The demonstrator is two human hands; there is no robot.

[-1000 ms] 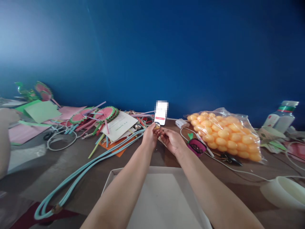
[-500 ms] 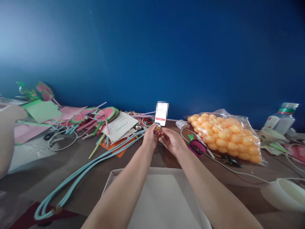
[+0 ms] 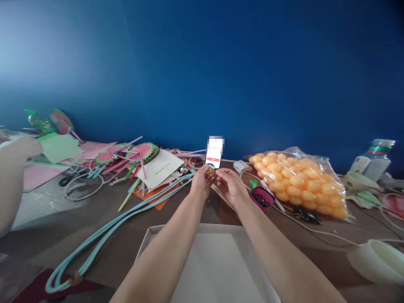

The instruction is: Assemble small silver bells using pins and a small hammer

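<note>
Paper fans (image 3: 147, 149) and coloured sheets (image 3: 61, 148) suggest a craft workspace.

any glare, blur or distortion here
In the head view: pale sheen on the blue wall at upper left; glints on the plastic bag and the shiny ball in the left hand; phone screen bright, partly pixelated; bottle near the right edge soft and slanted.

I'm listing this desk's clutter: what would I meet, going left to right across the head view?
Light-green paper sheet, white printed paper, small shiny silver ball, left hand, round shiny metallic ball it holds, right hand, clear plastic bag of orange balls, clear plastic bottle with green band.
</note>
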